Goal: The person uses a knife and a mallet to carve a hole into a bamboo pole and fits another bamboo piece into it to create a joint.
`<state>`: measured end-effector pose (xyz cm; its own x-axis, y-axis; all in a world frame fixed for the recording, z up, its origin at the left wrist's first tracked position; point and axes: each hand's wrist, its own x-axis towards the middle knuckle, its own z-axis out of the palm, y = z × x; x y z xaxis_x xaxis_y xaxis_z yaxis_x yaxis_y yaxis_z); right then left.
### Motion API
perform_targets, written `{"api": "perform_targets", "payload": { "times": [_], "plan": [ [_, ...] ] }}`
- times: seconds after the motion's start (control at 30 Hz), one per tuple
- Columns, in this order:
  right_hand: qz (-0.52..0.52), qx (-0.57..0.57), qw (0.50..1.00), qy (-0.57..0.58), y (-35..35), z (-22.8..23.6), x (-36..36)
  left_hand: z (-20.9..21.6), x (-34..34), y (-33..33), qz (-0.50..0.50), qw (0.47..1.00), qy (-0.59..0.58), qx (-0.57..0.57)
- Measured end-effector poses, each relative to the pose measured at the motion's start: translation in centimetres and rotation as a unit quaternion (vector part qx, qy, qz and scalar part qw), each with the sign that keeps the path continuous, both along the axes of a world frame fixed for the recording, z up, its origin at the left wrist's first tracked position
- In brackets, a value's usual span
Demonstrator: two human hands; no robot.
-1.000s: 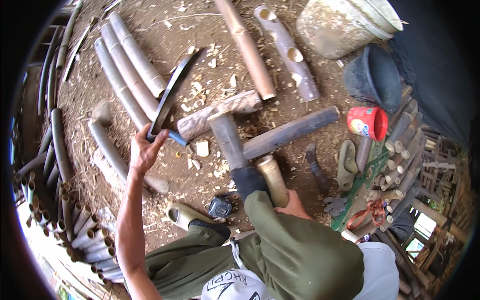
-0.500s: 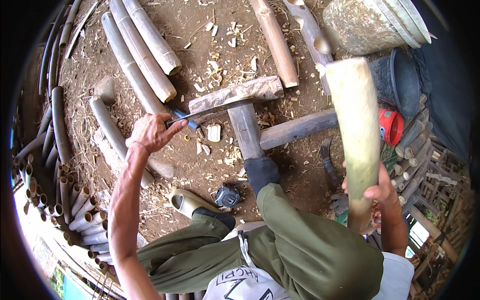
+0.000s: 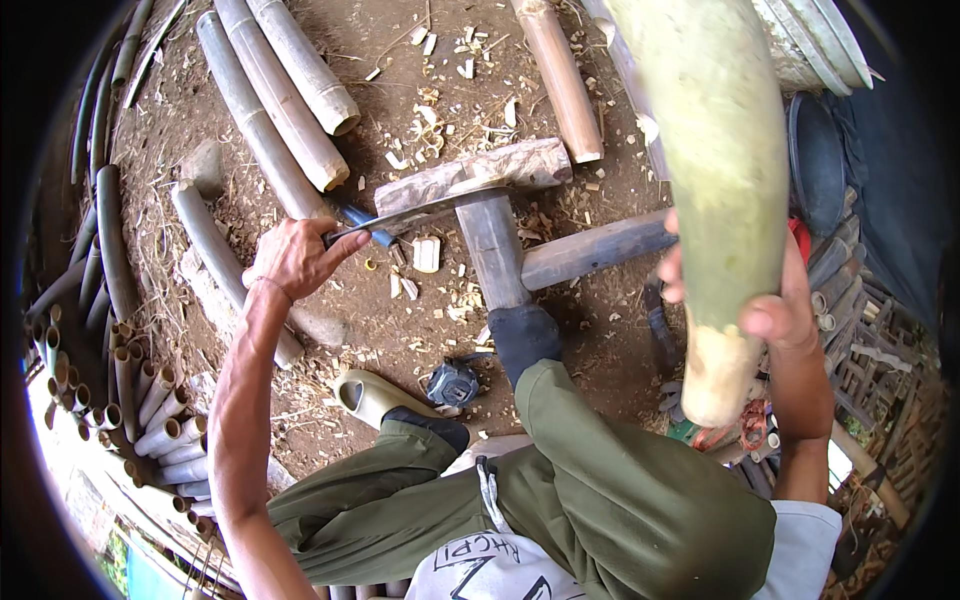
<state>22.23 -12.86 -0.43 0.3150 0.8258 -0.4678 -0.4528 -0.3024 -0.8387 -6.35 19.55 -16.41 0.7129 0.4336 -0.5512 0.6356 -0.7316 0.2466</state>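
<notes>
My left hand (image 3: pixel 303 258) is closed round the handle end of a long machete (image 3: pixel 430 207). Its dark blade lies across the far end of a short bamboo length (image 3: pixel 490 255), at the edge of a rough wooden block (image 3: pixel 470 180). A foot in a dark sock (image 3: pixel 524 343) presses on the near end of that bamboo. Raised at the right, my right hand (image 3: pixel 775 300) grips a thick pale wooden club (image 3: pixel 720 150) by its narrower lower part. The club's top runs out of the picture, and it stands apart from the machete.
A grey pole (image 3: pixel 600 252) lies just right of the bamboo length. Several bamboo poles (image 3: pixel 285 95) lie far left, another (image 3: pixel 560 80) far ahead. A tape measure (image 3: pixel 453 384) sits near the light sandal (image 3: pixel 375 395). A dark bucket (image 3: pixel 818 165) stands right; wood chips litter the soil.
My right hand has lifted the club upward and closer to me, so it looks larger and its lower end now shows. The machete and my left hand have stayed nearly in place.
</notes>
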Motion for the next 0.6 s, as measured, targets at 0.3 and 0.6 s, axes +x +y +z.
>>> {"api": "perform_targets", "payload": {
  "times": [0.3,0.6],
  "plan": [
    [0.286,-0.204,0.824,-0.444,5.2,-7.9,-1.1,-1.8,0.4,0.2,-0.009,0.999,0.037,-0.014],
    [0.027,0.096,0.837,-0.539,4.2,-9.0,-1.1,-2.0,1.2,0.5,-0.024,0.997,0.062,-0.032]
  ]
}}
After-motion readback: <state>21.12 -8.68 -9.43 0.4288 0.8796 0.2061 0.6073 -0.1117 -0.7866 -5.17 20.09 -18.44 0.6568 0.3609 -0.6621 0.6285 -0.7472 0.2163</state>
